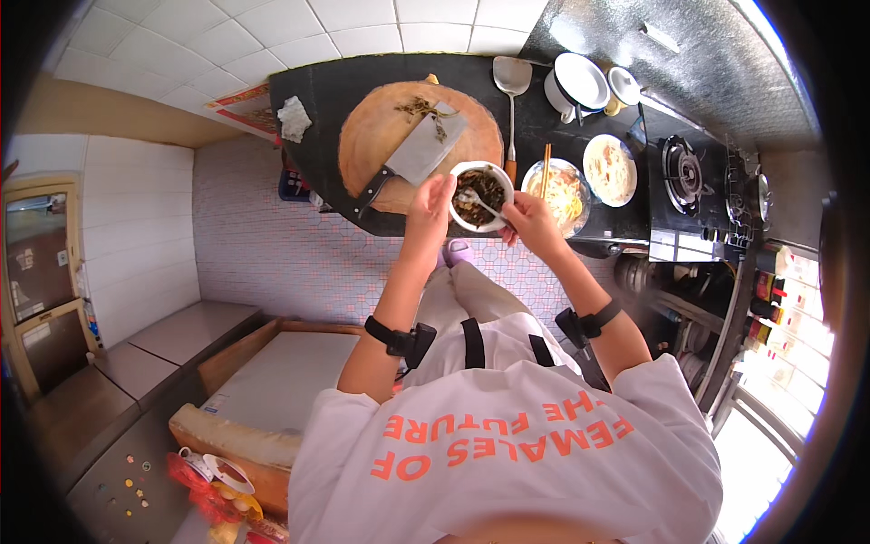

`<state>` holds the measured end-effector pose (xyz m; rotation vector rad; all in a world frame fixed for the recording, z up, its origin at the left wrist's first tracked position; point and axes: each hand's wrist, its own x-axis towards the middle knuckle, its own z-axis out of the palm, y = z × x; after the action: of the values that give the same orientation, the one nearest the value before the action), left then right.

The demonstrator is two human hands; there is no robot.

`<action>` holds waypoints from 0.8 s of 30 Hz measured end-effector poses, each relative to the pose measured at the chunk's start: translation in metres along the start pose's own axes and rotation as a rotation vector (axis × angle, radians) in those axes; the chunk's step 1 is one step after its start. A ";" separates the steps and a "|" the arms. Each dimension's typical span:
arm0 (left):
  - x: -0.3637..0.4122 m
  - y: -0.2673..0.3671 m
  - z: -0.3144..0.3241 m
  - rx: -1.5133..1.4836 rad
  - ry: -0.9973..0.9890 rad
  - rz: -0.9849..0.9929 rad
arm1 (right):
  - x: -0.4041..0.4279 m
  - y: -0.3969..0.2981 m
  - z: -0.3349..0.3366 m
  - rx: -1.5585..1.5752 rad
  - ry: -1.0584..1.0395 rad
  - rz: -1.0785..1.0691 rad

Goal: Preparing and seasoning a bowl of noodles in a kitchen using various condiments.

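My left hand (431,209) grips the side of a white bowl (506,182) that holds dark chopped greens (484,183). A light-coloured spoon (486,205) dips into the greens, its handle held in the fingers of my right hand (533,221). Behind the bowl, a cleaver (425,146) lies flat on a round wooden chopping board (360,129), with wilted green sprigs (421,107) by its blade. Just right of my right hand stands a bowl of noodles (567,194) with wooden chopsticks (546,170) resting across it. A plate of pale food (610,170) is farther right.
A metal spatula (512,78) lies beside the board on the dark counter (319,88). White enamel pots (578,78) and a yellowish lidded cup (622,88) stand at the back, a gas burner (682,175) to the right. A crumpled white cloth or tissue (293,119) is on the left.
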<state>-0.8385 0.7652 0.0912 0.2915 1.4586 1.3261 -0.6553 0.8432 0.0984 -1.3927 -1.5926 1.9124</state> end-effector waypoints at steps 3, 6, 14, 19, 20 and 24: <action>0.002 0.002 -0.019 0.218 0.086 0.333 | 0.025 0.018 -0.011 -0.026 0.044 0.000; -0.013 0.034 -0.040 0.130 0.127 0.236 | 0.041 0.029 -0.012 -0.007 0.068 -0.007; -0.069 0.043 -0.093 0.165 0.341 0.200 | 0.057 0.043 -0.019 0.198 -0.026 0.071; -0.100 0.032 -0.116 0.117 0.441 0.136 | 0.053 0.038 -0.045 0.055 0.041 0.019; -0.105 0.032 -0.121 0.108 0.449 0.127 | 0.054 0.038 -0.049 -0.175 0.177 -0.123; -0.114 0.033 -0.152 0.094 0.497 0.127 | 0.025 -0.027 -0.033 -0.682 0.365 -0.433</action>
<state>-0.9324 0.6063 0.1462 0.1183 1.9464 1.5027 -0.6505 0.8905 0.1122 -1.3520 -2.2100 0.8400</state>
